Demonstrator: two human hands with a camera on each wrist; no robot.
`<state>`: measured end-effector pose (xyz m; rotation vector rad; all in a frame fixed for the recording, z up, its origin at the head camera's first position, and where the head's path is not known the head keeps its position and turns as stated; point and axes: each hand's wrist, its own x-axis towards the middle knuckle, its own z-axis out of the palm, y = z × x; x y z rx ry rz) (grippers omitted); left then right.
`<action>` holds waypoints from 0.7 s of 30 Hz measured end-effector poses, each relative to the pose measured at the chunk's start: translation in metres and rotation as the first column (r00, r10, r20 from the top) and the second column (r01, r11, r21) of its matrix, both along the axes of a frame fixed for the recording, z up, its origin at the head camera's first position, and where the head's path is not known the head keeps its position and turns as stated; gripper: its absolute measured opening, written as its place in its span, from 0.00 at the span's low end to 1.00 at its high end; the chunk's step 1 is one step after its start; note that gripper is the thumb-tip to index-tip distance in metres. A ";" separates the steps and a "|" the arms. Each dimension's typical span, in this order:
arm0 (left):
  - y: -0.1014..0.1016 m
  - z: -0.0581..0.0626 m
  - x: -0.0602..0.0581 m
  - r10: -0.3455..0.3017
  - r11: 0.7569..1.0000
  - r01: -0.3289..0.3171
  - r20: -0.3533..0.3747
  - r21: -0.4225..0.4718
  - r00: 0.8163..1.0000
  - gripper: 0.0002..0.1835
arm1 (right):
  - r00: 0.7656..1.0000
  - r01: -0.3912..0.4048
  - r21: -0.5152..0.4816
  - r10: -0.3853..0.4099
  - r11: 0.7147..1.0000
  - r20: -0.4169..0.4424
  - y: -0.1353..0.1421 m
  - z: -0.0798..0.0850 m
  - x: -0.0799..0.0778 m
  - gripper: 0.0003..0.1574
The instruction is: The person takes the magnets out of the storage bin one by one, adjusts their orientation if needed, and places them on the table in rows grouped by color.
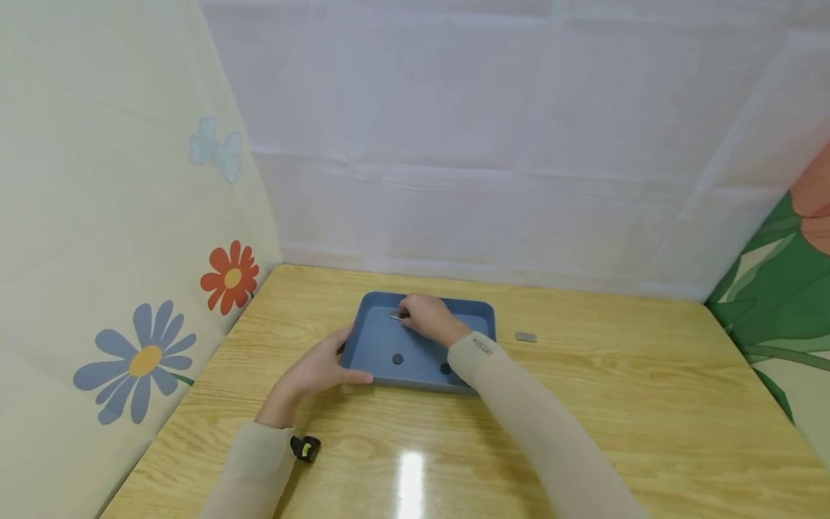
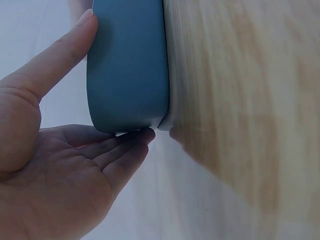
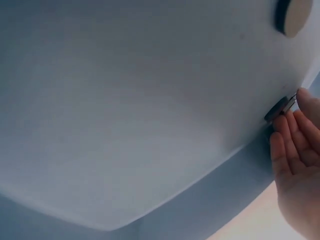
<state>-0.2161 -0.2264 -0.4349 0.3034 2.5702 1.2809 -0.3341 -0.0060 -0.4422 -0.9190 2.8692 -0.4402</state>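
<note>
Wood-grained table (image 1: 363, 483) carries a blue tray (image 1: 369, 342), its near-left corner held between the left hand's (image 1: 319, 366) thumb and fingers. Inside, the right hand (image 1: 424, 316) pinches a metal piece (image 1: 395, 315), which points leftward. A second metal plate (image 1: 526, 336) lies right of the tray, long axis sideways, nearer the right hand. Only the right wrist view clearly shows a dark disc (image 3: 276, 109) beside the pinched piece.

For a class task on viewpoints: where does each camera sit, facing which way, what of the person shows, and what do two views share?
Head: worn there, facing forward-down at the tray; left hand, right hand, sleeves show.
Left wrist: worn there, facing the tray's outer wall; left hand shows.
Right wrist: worn there, facing the tray's inside; right hand shows.
Head and left wrist share left hand and tray.
</note>
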 end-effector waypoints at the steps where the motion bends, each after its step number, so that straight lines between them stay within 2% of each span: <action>1: 0.000 0.000 0.000 -0.003 1.000 0.003 -0.001 -0.003 1.000 0.63 | 1.000 0.005 0.004 -0.005 1.000 -0.010 -0.001 0.000 0.000 0.13; 6: 0.000 0.002 0.001 0.004 1.000 -0.004 0.008 0.001 1.000 0.63 | 1.000 0.016 -0.011 -0.016 1.000 -0.024 -0.002 -0.003 0.001 0.12; 12: 0.000 0.002 0.001 0.004 1.000 -0.004 0.006 -0.002 1.000 0.64 | 1.000 -0.026 -0.045 0.026 0.999 -0.004 -0.003 0.000 0.002 0.14; 18: 0.000 0.001 0.000 0.015 1.000 -0.015 0.012 -0.018 1.000 0.64 | 0.997 -0.058 0.014 0.058 0.998 0.045 -0.007 0.004 0.000 0.15; 21: 0.000 0.001 0.000 0.012 1.000 -0.012 0.013 0.003 1.000 0.63 | 0.995 -0.069 0.023 0.067 0.997 0.077 -0.007 0.006 0.001 0.14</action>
